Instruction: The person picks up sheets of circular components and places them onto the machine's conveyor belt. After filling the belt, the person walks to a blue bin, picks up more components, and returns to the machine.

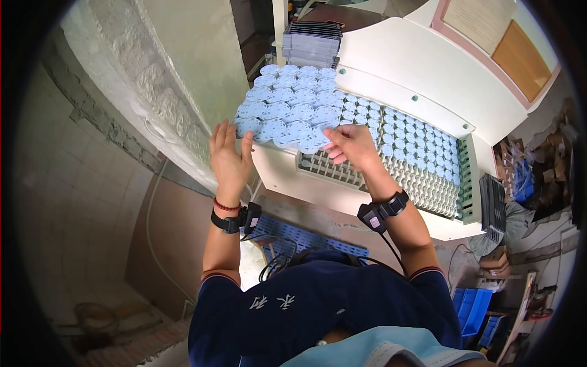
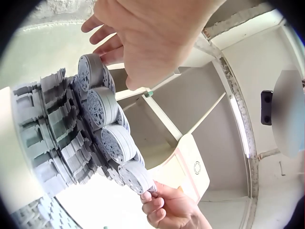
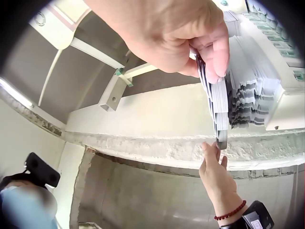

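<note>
Several stacked pale-blue panels of round circuit boards [image 1: 284,110] lie at the left end of a cream machine. At their near right corner my right hand [image 1: 356,145] pinches a few panels between thumb and fingers. My left hand [image 1: 230,160] is at the near left corner, fingers extended along the edge and thumb apart. The left wrist view shows the scalloped front edge of the held panels [image 2: 112,107] raised, with more panels [image 2: 57,129] stacked behind. From the right wrist, the panel edges [image 3: 219,102] show between both hands.
To the right, panels [image 1: 422,147] cover part of the machine's rows of white rollers [image 1: 428,186]. A dark-edged stack [image 1: 312,44] stands behind the panels. A rough wall [image 1: 140,79] rises close on the left; blue bins [image 1: 472,311] are at lower right.
</note>
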`<state>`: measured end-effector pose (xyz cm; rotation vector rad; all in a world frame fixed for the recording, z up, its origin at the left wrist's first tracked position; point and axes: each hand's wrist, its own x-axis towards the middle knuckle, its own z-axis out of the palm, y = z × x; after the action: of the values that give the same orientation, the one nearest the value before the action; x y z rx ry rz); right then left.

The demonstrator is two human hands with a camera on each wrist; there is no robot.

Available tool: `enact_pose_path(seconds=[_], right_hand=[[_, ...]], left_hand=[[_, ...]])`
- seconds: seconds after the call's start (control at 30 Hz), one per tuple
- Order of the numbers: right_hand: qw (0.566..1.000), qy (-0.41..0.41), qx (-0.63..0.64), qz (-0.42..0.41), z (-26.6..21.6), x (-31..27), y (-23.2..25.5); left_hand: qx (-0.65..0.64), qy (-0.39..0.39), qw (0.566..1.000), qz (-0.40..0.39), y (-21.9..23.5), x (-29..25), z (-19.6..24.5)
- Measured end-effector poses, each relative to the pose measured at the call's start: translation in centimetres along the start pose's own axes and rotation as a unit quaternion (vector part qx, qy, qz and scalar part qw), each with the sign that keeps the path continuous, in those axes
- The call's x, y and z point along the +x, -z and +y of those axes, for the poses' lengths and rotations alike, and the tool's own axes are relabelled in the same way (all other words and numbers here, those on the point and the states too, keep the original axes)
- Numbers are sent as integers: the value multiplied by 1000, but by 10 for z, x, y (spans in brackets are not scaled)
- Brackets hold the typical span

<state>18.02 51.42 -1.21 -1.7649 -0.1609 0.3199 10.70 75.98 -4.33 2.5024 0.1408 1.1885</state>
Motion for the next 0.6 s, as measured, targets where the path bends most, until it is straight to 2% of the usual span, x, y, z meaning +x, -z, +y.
enact_pose_path(seconds=[0.13, 0.23, 0.33, 0.43, 0.47, 0.53, 0.6], right_hand=[[994, 61, -92, 15, -6, -8, 2], [973, 107, -200, 35, -6, -12, 1], [967, 115, -219, 60, -6, -15, 1], [988, 94, -96, 72, 2, -10, 2], [996, 68, -20, 60, 7, -5, 3], [991, 15, 131, 36, 12, 3, 9], [977, 11, 208, 40, 17, 3, 13]], left_hand=[[2, -11, 1000, 1, -1, -1, 5], [4, -13, 1000, 2, -2, -1, 6], [-2, -13, 1000, 0, -3, -2, 6], [-6, -16, 1000, -8, -3, -3, 7], [-13, -15, 1000, -3, -3, -3, 7], [-28, -13, 1000, 5, -4, -4, 7], [-71, -5, 996, 45, 1, -7, 11]])
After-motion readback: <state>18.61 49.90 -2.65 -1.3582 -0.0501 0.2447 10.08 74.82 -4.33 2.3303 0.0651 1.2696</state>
